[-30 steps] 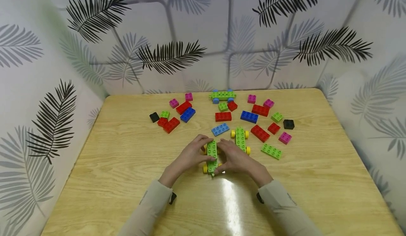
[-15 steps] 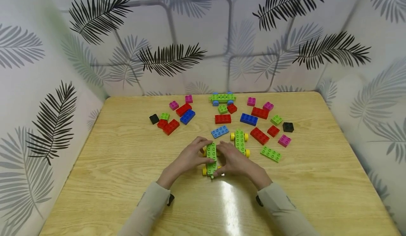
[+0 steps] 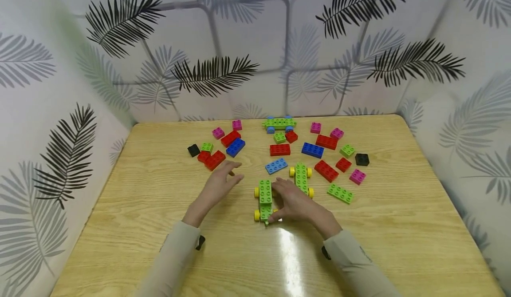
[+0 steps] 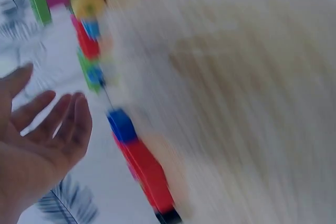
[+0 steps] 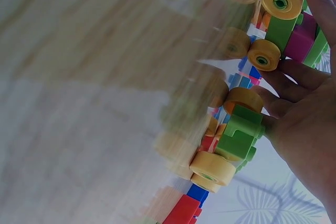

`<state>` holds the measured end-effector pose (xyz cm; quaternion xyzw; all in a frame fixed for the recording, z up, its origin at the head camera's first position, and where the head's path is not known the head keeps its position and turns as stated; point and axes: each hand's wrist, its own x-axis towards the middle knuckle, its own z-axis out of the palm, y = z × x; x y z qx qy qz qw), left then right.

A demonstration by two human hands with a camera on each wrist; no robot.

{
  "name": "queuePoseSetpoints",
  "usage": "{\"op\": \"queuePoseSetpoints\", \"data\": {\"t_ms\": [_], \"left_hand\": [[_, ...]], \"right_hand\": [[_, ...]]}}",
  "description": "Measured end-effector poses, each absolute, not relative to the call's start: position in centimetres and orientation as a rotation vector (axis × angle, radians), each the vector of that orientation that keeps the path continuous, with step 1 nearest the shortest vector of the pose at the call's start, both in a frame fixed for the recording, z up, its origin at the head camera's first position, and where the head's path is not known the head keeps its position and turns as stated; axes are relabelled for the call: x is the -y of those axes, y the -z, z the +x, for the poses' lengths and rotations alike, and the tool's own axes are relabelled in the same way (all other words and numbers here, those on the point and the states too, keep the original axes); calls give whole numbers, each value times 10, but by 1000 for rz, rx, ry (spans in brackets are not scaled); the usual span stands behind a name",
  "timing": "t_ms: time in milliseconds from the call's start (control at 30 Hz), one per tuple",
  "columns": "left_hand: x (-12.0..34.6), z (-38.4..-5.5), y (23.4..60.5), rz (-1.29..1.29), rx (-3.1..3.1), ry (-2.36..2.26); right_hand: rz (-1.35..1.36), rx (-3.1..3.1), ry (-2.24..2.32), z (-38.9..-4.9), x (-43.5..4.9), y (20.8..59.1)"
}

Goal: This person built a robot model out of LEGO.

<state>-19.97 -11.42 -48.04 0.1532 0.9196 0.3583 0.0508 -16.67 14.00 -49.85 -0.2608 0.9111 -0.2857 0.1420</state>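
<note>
A toy car (image 3: 265,192) with a green base and yellow wheels stands on the table, a green plate raised over its front part. The right wrist view shows a magenta brick (image 5: 301,38) between base and plate. My right hand (image 3: 295,201) holds this car from its right side, thumb by the rear end and fingers along the side. My left hand (image 3: 215,184) is apart from the car, in the air to its left, fingers relaxed and holding nothing. Just right of the car, partly behind my right hand, stands a second green car base (image 3: 301,177) with yellow wheels.
Beyond the hands lie a light blue plate (image 3: 276,166), a red brick (image 3: 280,150) and a blue brick (image 3: 312,150). More bricks lie at left, near a red one (image 3: 215,160). A green plate (image 3: 340,193) lies at right. A blue-wheeled green car (image 3: 279,123) stands by the wall.
My left hand has let go of the toy car and moved left and slightly away from me. The right hand stays at the car, which has not moved on the table.
</note>
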Motion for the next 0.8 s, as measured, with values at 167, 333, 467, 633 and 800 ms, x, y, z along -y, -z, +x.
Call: {"op": "queuePoseSetpoints", "data": {"t_ms": [167, 333, 467, 633, 800], "left_hand": [[147, -221, 483, 299, -3058, -969], [165, -236, 486, 203, -3137, -794], [169, -241, 491, 184, -3101, -707], [172, -245, 499, 205, -3081, -600], [173, -247, 503, 240, -3115, -512]], "right_hand": [[-746, -2628, 818, -166, -140, 499], [-731, -2629, 821, -166, -141, 498], [-717, -2627, 822, -165, -141, 498], [-707, -2621, 818, -165, -141, 499], [-716, -2630, 811, -165, -142, 499]]}}
